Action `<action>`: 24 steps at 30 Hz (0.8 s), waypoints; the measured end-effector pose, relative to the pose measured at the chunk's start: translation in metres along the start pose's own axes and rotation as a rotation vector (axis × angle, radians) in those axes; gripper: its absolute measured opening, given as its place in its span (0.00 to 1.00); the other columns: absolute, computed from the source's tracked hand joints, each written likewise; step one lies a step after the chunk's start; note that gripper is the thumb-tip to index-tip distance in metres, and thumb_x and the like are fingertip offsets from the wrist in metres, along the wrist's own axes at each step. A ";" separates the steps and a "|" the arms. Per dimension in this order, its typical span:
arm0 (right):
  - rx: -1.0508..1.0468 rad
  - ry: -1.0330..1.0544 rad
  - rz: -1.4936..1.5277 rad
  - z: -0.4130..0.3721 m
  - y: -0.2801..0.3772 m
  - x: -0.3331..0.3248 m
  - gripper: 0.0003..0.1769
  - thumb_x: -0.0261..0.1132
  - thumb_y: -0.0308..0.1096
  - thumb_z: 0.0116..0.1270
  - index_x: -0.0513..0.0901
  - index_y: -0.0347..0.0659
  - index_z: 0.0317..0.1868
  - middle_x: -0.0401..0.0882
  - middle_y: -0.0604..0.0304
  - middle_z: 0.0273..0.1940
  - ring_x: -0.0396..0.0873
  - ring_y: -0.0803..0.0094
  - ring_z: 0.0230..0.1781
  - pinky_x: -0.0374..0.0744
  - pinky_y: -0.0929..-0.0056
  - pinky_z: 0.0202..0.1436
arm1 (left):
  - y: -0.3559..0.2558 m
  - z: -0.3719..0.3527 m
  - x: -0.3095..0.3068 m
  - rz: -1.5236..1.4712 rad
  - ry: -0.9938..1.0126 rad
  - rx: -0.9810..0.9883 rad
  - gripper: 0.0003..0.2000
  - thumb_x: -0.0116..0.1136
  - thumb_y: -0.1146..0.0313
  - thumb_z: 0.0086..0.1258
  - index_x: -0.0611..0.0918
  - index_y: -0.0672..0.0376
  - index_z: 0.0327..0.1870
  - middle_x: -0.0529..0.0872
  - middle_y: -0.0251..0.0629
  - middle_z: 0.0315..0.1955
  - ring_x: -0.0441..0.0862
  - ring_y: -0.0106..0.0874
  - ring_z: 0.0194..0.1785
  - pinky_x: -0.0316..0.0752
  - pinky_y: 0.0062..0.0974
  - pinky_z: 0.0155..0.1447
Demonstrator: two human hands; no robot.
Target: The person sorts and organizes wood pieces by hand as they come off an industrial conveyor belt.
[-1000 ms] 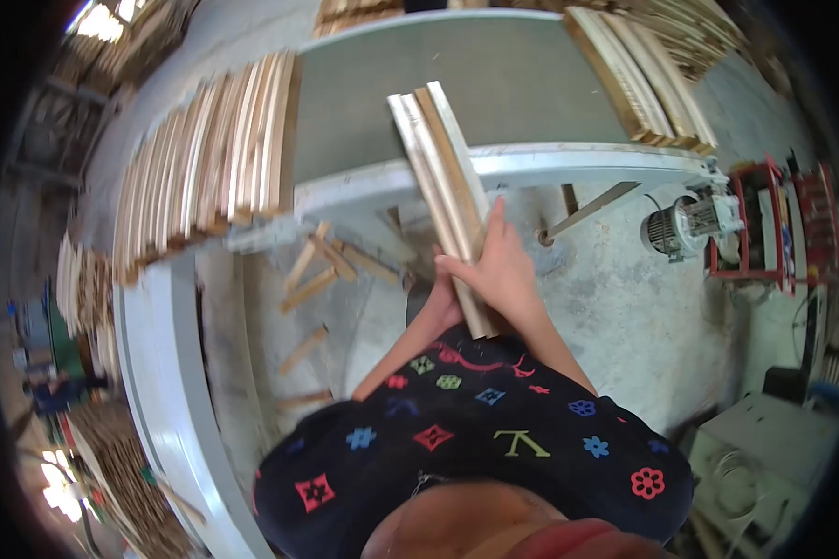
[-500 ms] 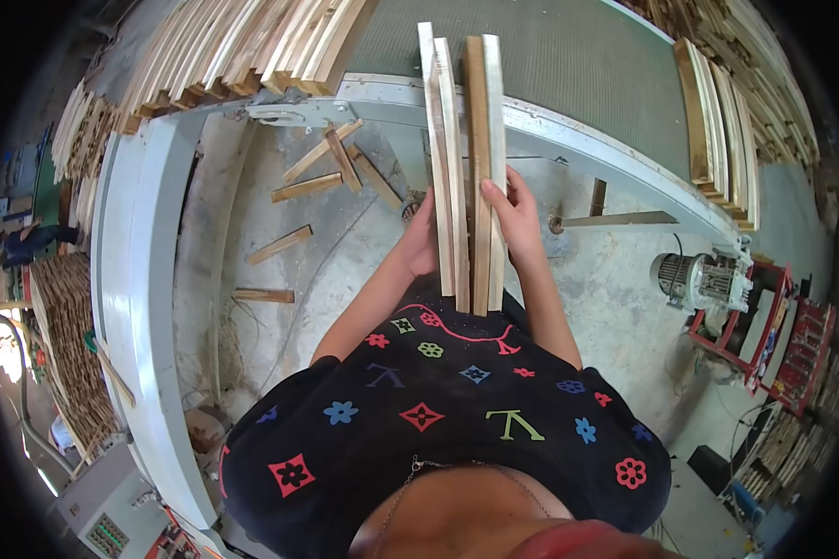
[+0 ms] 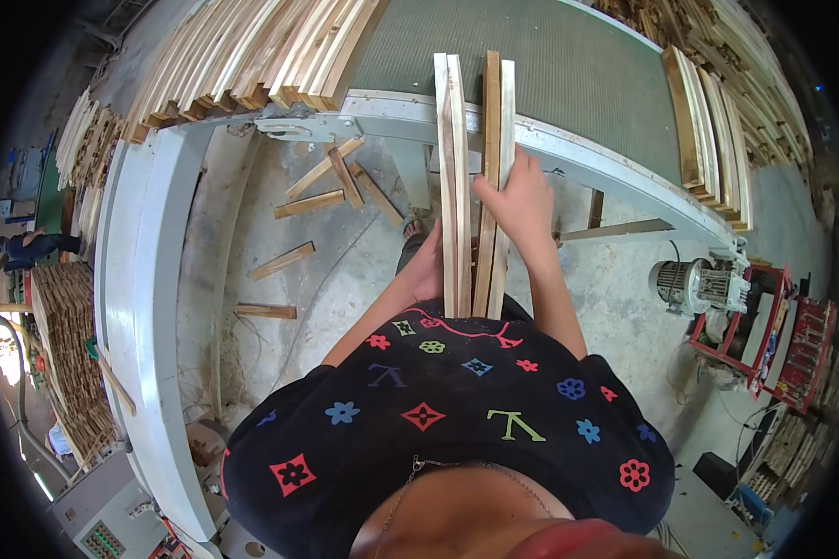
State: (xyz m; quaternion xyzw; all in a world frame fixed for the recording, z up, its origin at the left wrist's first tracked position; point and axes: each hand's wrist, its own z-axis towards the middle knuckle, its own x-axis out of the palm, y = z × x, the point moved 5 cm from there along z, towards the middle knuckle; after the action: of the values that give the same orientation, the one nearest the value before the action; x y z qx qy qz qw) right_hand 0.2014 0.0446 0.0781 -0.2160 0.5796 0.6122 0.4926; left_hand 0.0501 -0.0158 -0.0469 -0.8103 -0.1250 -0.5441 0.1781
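Observation:
Several long wooden strips stand between my hands in two pairs, their lower ends close to my shirt. My left hand (image 3: pixel 427 264) grips the left pair of wooden strips (image 3: pixel 452 186) from the outer side, low down, its fingers hidden behind the wood. Higher up, my right hand (image 3: pixel 524 203) is wrapped round the right pair of wooden strips (image 3: pixel 496 205), thumb across the front. A narrow gap separates the pairs. Their upper ends overlap the green conveyor belt (image 3: pixel 569 84) in view.
A row of wooden strips (image 3: pixel 252 56) lies on the belt's left end, and another stack (image 3: pixel 708 130) on its right. Loose offcuts (image 3: pixel 309 204) lie on the concrete floor. A motor (image 3: pixel 685 287) stands at right. Another person (image 3: pixel 37 247) is at far left.
The strips have come down and nearer to my body. The left two now lie flush together, and my right hand has shifted higher along its pair.

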 end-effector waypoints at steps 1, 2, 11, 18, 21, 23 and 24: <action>0.026 0.019 -0.099 0.005 0.004 -0.001 0.41 0.70 0.51 0.58 0.73 0.30 0.64 0.81 0.45 0.49 0.79 0.45 0.51 0.73 0.53 0.59 | 0.000 0.002 -0.001 0.010 -0.008 0.003 0.39 0.37 0.31 0.77 0.71 0.58 0.72 0.81 0.44 0.61 0.81 0.39 0.62 0.76 0.43 0.67; 0.053 0.057 -0.130 0.009 0.007 0.001 0.38 0.70 0.51 0.58 0.74 0.31 0.61 0.81 0.45 0.48 0.80 0.46 0.50 0.73 0.52 0.59 | 0.001 0.003 -0.002 0.023 -0.018 0.005 0.39 0.37 0.31 0.77 0.71 0.58 0.72 0.81 0.44 0.62 0.81 0.39 0.62 0.76 0.43 0.67; -0.221 0.203 -0.153 0.027 0.017 -0.087 0.21 0.70 0.39 0.59 0.77 0.38 0.49 0.81 0.54 0.47 0.80 0.58 0.54 0.63 0.41 0.71 | -0.002 0.006 0.004 0.319 -0.140 0.027 0.48 0.23 0.23 0.72 0.68 0.60 0.73 0.79 0.48 0.66 0.79 0.46 0.66 0.78 0.33 0.55; -0.768 -0.028 -0.584 0.008 0.036 -0.122 0.16 0.65 0.27 0.58 0.79 0.53 0.47 0.78 0.69 0.53 0.73 0.73 0.66 0.50 0.41 0.81 | -0.002 0.020 0.001 0.116 0.134 0.043 0.52 0.27 0.20 0.68 0.62 0.61 0.77 0.71 0.52 0.72 0.73 0.47 0.71 0.71 0.42 0.71; -0.957 0.147 -0.417 -0.012 0.006 -0.069 0.17 0.64 0.29 0.59 0.80 0.55 0.48 0.77 0.69 0.56 0.72 0.74 0.68 0.51 0.44 0.81 | 0.005 0.028 -0.002 -0.181 0.417 0.008 0.53 0.29 0.20 0.68 0.62 0.62 0.77 0.70 0.53 0.72 0.72 0.48 0.72 0.72 0.43 0.70; -0.878 0.074 -0.218 -0.023 -0.008 -0.048 0.19 0.63 0.29 0.61 0.80 0.54 0.53 0.77 0.66 0.58 0.72 0.71 0.68 0.57 0.47 0.79 | 0.005 0.024 -0.007 -0.366 0.567 -0.038 0.51 0.30 0.22 0.69 0.61 0.60 0.78 0.71 0.52 0.71 0.72 0.48 0.72 0.71 0.44 0.72; -0.771 -0.040 -0.133 -0.022 -0.017 -0.043 0.20 0.63 0.30 0.65 0.80 0.53 0.57 0.77 0.64 0.59 0.72 0.69 0.67 0.61 0.50 0.77 | 0.002 0.021 0.007 -0.196 0.442 -0.004 0.50 0.30 0.22 0.70 0.61 0.60 0.78 0.71 0.51 0.71 0.72 0.47 0.72 0.71 0.44 0.72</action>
State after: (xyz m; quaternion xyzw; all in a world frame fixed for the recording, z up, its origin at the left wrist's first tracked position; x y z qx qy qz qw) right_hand 0.2271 0.0061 0.1003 -0.4105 0.2820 0.7559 0.4251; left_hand 0.0707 -0.0091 -0.0482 -0.6560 -0.1602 -0.7230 0.1459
